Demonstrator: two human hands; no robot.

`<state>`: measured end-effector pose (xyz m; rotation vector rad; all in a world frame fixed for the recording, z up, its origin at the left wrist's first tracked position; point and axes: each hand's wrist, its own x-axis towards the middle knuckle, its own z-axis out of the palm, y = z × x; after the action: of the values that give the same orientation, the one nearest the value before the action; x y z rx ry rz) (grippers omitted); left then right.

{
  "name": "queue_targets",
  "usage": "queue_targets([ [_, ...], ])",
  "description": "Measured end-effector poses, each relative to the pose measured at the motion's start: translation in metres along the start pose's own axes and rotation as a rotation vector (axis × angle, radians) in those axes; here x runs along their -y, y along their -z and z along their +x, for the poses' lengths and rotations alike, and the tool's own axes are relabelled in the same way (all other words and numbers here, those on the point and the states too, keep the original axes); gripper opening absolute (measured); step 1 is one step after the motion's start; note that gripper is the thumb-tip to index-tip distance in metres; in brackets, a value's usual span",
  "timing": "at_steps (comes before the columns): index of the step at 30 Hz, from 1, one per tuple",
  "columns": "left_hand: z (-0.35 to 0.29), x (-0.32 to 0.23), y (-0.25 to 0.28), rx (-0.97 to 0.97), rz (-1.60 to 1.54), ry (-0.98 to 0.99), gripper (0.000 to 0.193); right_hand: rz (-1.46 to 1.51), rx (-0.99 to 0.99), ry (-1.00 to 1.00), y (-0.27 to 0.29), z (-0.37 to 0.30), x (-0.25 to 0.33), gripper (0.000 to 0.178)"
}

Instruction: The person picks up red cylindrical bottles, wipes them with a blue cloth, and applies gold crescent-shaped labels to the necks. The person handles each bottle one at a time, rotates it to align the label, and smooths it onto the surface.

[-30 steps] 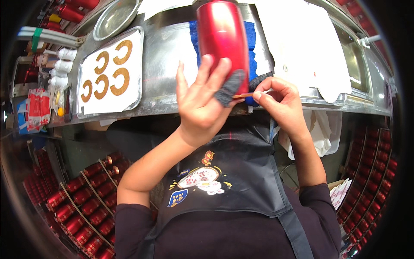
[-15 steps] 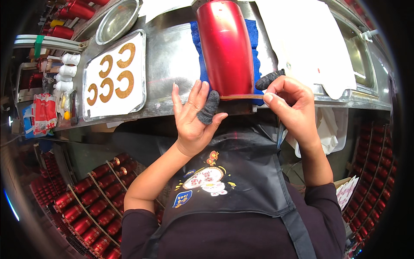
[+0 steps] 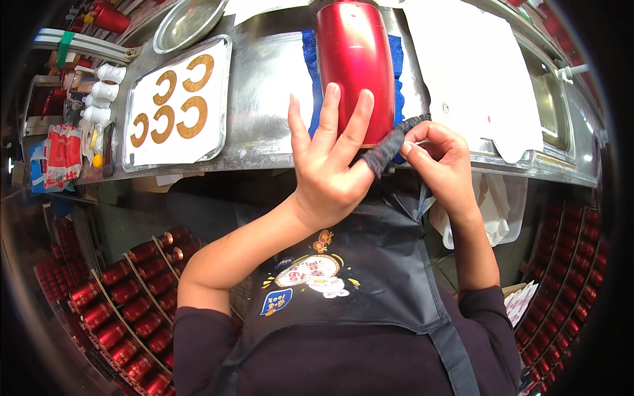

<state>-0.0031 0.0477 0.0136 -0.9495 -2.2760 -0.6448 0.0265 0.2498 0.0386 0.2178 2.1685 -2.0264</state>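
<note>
Head view: left hand (image 3: 333, 175) spread open, right hand (image 3: 439, 160) pinched closed, on what I cannot tell. Glossy red vessel (image 3: 353, 63) sits at twelve o'clock from the left, ten-thirty from the right, blue cloth (image 3: 310, 66) beneath.

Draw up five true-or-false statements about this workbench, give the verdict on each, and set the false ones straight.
1. The red vessel lies over a blue cloth. True.

2. The tray on the left carries only three gold C-shaped pieces. False: it carries five.

3. The left grip is clenched into a fist. False: it is open and spread at the near end of the red vessel.

4. A round metal bowl sits just beyond the far edge of the tray. True.

5. The right grip is at the far end of the red vessel. False: it is by the near end, on the right.
</note>
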Motion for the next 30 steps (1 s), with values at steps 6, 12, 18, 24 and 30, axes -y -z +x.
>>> queue_targets([
  [6,-0.013,0.014,0.002,-0.016,-0.34,0.287,0.057,0.013,0.049,-0.019,0.002,-0.002,0.006,0.009],
  [12,-0.043,0.014,0.016,0.035,-0.305,0.253,0.048,-0.003,0.023,-0.006,0.004,-0.01,0.019,0.007],
  [18,-0.044,0.013,0.013,0.076,-0.201,0.157,0.038,0.054,0.028,-0.007,0.008,-0.006,0.011,0.007],
  [24,-0.016,0.003,0.016,0.046,-0.084,0.06,0.029,0.017,0.02,0.008,0.007,0.0,0.002,0.007],
  [30,0.002,0.003,0.004,0.014,-0.128,0.123,0.051,0.008,0.054,-0.015,-0.001,0.002,0.001,0.009],
])
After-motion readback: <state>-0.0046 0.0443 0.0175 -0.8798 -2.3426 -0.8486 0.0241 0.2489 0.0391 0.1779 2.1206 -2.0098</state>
